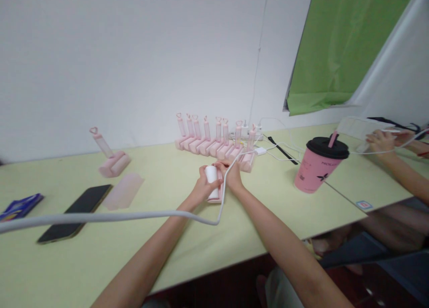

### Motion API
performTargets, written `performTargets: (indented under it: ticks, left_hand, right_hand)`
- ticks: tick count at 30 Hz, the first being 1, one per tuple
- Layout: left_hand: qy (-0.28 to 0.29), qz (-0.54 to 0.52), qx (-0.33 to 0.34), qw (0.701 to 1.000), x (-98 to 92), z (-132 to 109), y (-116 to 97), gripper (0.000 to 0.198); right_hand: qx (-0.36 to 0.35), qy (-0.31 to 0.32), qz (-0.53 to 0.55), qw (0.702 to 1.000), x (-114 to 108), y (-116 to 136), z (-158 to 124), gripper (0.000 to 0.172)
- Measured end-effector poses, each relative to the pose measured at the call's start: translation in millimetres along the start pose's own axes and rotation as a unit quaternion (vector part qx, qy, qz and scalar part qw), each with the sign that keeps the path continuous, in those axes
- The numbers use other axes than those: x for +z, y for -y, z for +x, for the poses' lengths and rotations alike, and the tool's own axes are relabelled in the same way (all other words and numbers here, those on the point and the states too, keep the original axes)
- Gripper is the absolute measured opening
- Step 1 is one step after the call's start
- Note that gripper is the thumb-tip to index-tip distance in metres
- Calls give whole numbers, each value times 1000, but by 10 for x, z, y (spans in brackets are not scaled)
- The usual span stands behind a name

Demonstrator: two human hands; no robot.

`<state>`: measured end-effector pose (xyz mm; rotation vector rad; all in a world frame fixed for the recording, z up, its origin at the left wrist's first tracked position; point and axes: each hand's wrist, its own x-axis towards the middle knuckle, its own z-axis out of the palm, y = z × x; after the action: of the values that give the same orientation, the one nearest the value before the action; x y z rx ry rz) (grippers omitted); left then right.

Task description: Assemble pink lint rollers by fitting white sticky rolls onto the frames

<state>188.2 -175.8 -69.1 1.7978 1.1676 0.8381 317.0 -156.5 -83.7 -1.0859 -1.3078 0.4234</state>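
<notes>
A white cylinder (211, 176) lies along a pink case (219, 195) on the pale yellow-green table. My left hand (202, 185) wraps round the cylinder from the left, its thumb across the front. At the far right end of the case, the fingers of my right hand (232, 176) are curled in against it; their tips are partly hidden. Just beyond my hands stands a row of several pink double-barrel bases (204, 147), each bearing an upright clear tube with a loop on top. Another such pink piece (115, 164) with a tilted tube and heart-shaped loop stands alone at left.
A white cable (134, 216) crosses close before the camera. At left lie a phone (78, 210), a pale pink sheet (124, 191) and a blue packet (20, 207). A pink cup (317, 172) with a black lid stands right, near another person's hands (382, 142). Behind are chargers (258, 129).
</notes>
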Motion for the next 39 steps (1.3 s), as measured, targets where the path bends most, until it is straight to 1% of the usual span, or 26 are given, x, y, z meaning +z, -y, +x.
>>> performTargets:
  ticks: [2, 5, 8, 10, 12, 14, 16, 21, 25, 29, 31, 32, 34, 35, 37, 38, 39]
  left_hand:
    - [0, 19, 1, 1000, -2, -16, -24, 66]
    - [-8, 57, 24, 998, 4, -41, -45, 68]
    - [-25, 72, 20, 997, 28, -55, -35, 73]
    - [-47, 65, 3, 997, 47, -60, -23, 83]
    - [-77, 67, -9, 995, 58, -63, -14, 93]
    - [-103, 82, -2, 991, 56, -67, -11, 98]
    - [-121, 102, 20, 987, 45, -75, -8, 98]
    - [-145, 134, 87, 976, 26, -136, -17, 98]
    - [-159, 126, 92, 975, 44, -161, -22, 102]
    - [-170, 70, 81, 980, 17, -72, 31, 102]
    - [-201, 20, 69, 977, -54, 11, 78, 96]
    - [-221, -6, 58, 974, -106, 56, 104, 89]
    - [-253, -64, 35, 965, -232, 137, 160, 72]
    - [-258, -96, 26, 961, -300, 171, 189, 66]
    - [-245, -164, 23, 955, -426, 219, 250, 62]
    - [-231, -194, 27, 953, -478, 235, 281, 63]
    - [-216, -217, 31, 952, -521, 246, 312, 64]
  right_hand:
    - [9, 6, -2, 1000, 12, -32, 9, 21]
    - [23, 19, -19, 999, 5, -65, 42, 21]
    - [29, 70, -13, 997, -43, -71, 85, 21]
    - [22, 109, 5, 994, -78, -58, 105, 22]
    - [12, 125, 21, 992, -97, -32, 111, 25]
    - [2, 123, 36, 992, -95, 7, 104, 28]
    - [-7, 114, 52, 992, -77, 59, 88, 31]
    - [-43, 82, 62, 994, -42, 218, 22, 32]
    - [-69, 75, 47, 994, -48, 284, -15, 35]
    - [-64, 59, 38, 996, -16, 173, -10, 42]
    - [-53, 41, 3, 998, 21, 59, -18, 45]
    - [-45, 36, -35, 998, 40, 0, -31, 45]
    - [-41, 76, -143, 986, 71, -102, -74, 42]
    - [-55, 118, -203, 971, 82, -139, -102, 42]
    - [-92, 199, -301, 928, 88, -181, -155, 44]
    - [-107, 228, -334, 908, 83, -190, -174, 42]
    - [-116, 244, -355, 895, 72, -195, -186, 38]
